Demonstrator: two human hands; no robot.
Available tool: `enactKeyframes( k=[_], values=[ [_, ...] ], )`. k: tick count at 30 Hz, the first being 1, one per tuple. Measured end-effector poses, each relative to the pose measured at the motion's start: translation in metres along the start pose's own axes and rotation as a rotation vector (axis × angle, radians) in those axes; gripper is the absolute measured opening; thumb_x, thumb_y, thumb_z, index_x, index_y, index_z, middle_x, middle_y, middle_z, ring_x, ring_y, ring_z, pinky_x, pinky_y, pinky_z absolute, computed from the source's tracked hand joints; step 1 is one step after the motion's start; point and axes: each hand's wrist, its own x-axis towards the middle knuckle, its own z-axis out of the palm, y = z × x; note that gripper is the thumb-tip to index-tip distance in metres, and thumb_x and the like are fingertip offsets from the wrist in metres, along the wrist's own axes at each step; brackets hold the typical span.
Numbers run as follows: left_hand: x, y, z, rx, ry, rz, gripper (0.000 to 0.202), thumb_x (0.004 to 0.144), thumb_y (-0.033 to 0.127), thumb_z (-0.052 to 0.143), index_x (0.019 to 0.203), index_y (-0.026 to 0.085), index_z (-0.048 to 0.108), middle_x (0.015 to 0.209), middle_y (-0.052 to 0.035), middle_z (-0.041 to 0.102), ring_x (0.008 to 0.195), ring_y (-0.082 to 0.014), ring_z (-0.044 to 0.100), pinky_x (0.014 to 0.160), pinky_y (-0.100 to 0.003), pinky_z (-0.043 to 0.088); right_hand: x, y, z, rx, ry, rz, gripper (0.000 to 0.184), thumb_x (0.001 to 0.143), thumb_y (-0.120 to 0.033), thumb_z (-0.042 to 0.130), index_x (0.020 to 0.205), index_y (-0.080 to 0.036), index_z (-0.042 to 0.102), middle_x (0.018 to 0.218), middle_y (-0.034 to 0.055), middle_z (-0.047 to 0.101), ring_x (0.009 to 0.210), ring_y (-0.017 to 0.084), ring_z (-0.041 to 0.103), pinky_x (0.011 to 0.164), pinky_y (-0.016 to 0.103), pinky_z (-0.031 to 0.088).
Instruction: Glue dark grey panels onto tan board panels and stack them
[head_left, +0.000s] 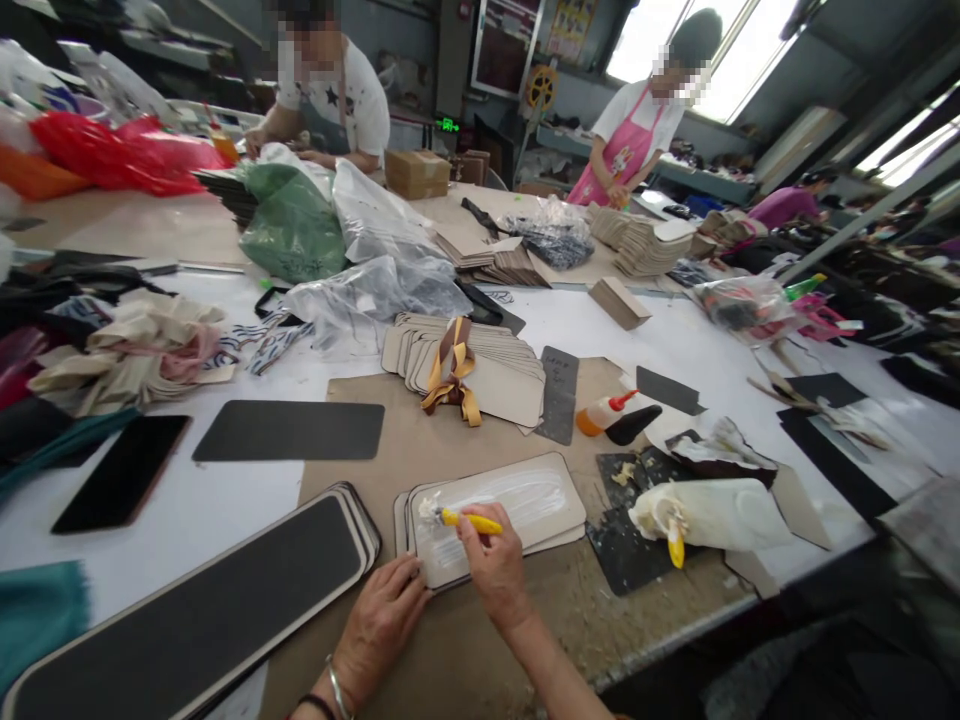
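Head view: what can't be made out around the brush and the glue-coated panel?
All in the head view.
- Brush bristles: small, white against the wet glue.
- Brush handle's rear: covered by the right hand.
- Panel stack count: edges too thin; left hand covers its near corner.
- Black-faced boards: cut off by the bottom-left edge.
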Motion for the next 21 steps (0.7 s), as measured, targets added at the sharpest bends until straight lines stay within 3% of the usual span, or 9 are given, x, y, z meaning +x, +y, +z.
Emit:
enactKeyframes(
  k=[3,8,13,17,21],
  values=[
    [0.001,0.0,0.0,0.011,0.009,0.016,0.021,0.088,0.024,0.043,0.085,0.021,0.064,0.09,-0.0046,0.066,0.088,-0.018,0.062,0.077,-0.031,0.053,0.013,0.027,-0.023,-0.072,0.114,0.046,0.023,0.087,-0.035,0.044,0.085,-0.018,0.06,0.08,0.0059,0.059,0.077,0.017,0.057,0.071,0.029,0.049],
    [0.003,0.002,-0.001,0.014,0.0,0.027,0.02,0.089,0.023,0.043,0.084,0.021,0.063,0.091,-0.0048,0.066,0.091,-0.0187,0.061,0.078,-0.032,0.052,0.027,0.082,-0.101,-0.315,0.362,0.144,0.036,0.083,-0.047,0.045,0.083,-0.015,0.061,0.082,0.0088,0.061,0.077,0.02,0.058,0.074,0.036,0.047],
    [0.003,0.003,-0.001,0.019,-0.011,0.03,0.018,0.088,0.022,0.045,0.085,0.019,0.062,0.091,-0.0059,0.066,0.092,-0.0198,0.061,0.079,-0.033,0.052,0.016,0.093,-0.142,-0.482,0.384,0.074,0.036,0.085,-0.046,0.042,0.081,-0.016,0.062,0.08,0.0088,0.062,0.077,0.021,0.057,0.075,0.038,0.047],
    [0.001,0.003,0.0,0.022,0.001,0.028,0.017,0.087,0.021,0.046,0.085,0.019,0.062,0.09,-0.006,0.066,0.091,-0.0198,0.061,0.078,-0.033,0.052,-0.008,0.075,-0.141,-0.572,0.314,-0.044,0.029,0.087,-0.041,0.043,0.082,-0.019,0.062,0.079,0.0077,0.063,0.078,0.021,0.057,0.075,0.038,0.049],
    [0.001,0.003,-0.001,0.025,0.007,0.039,0.019,0.088,0.022,0.045,0.086,0.02,0.063,0.091,-0.0053,0.066,0.09,-0.0192,0.061,0.079,-0.033,0.052,-0.037,0.037,-0.094,-0.462,0.235,-0.071,0.022,0.089,-0.031,0.042,0.091,-0.02,0.061,0.079,0.0066,0.059,0.073,0.019,0.06,0.065,0.031,0.052]
  ],
)
